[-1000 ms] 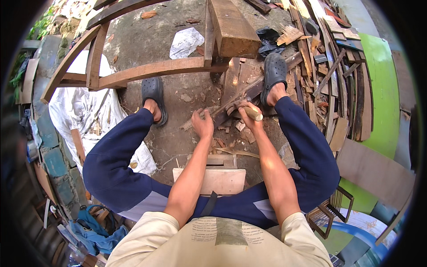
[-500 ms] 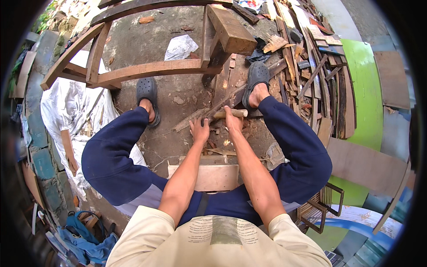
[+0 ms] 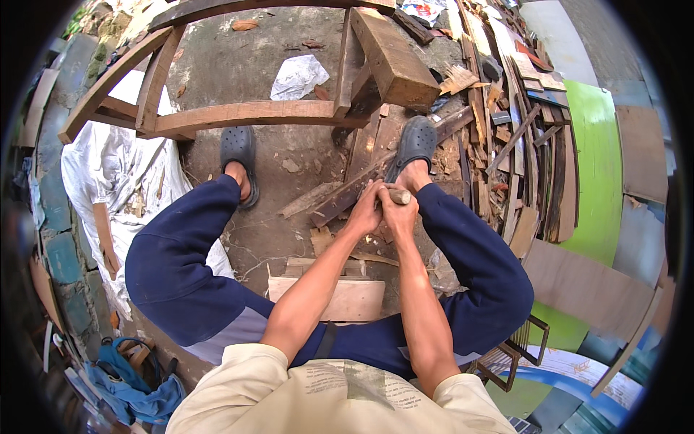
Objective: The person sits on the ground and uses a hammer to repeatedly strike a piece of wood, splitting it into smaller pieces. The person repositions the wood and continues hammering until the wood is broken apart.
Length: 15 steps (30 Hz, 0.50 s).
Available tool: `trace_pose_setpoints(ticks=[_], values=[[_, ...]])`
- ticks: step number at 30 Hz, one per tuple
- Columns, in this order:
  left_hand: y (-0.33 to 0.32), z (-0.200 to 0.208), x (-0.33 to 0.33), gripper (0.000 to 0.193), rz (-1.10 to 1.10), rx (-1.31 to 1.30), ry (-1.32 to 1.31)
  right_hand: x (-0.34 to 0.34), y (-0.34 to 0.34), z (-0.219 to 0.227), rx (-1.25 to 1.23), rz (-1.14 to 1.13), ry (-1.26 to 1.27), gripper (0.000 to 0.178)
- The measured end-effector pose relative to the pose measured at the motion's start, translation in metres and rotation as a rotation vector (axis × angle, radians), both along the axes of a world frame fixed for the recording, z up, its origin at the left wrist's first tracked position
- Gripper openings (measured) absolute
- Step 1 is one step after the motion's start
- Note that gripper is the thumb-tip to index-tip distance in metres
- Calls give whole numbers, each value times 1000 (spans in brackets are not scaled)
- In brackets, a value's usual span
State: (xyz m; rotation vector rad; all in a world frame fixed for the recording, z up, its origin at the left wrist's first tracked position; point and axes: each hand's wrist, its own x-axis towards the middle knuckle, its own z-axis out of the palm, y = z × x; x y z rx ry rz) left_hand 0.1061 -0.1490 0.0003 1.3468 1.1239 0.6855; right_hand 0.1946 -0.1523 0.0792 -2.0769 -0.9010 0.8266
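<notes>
My right hand (image 3: 400, 215) is closed round a thick, round wooden handle (image 3: 399, 196). Its pale blunt end sticks out above the fist; whatever sits at the far end is hidden. Pressed close beside it, my left hand (image 3: 366, 207) has its fingers curled in at the same handle, partly covered. Just beyond both hands a long dark plank (image 3: 332, 207) slants along the ground, from the lower left up towards my right clog (image 3: 414, 143). A thinner, lighter strip of wood (image 3: 306, 199) lies along its left end.
A wooden frame (image 3: 246, 116) with a thick leg (image 3: 396, 69) stands ahead of my feet. Scrap wood (image 3: 517, 137) is heaped at the right, near a green panel (image 3: 593, 159). White sacking (image 3: 119, 188) and a blue bag (image 3: 134, 387) lie at the left. A short board (image 3: 329, 298) lies between my thighs.
My left hand has left the wood on the ground and moved right to the handle beside my right hand. The right hand has shifted slightly right and nearer. The dark plank lies differently.
</notes>
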Motion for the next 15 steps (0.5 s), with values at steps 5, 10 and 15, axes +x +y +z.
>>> trace_pose_setpoints(ticks=[5,10,15], values=[[0,16,16,52,85,198,124,33,5,-13,-21,1,228,18],[-15,20,8,55,184,222,271,14,8,-11,-123,-124,373,19],[-3,14,0,54,106,243,314,15,18,-20,-205,-256,508,29]])
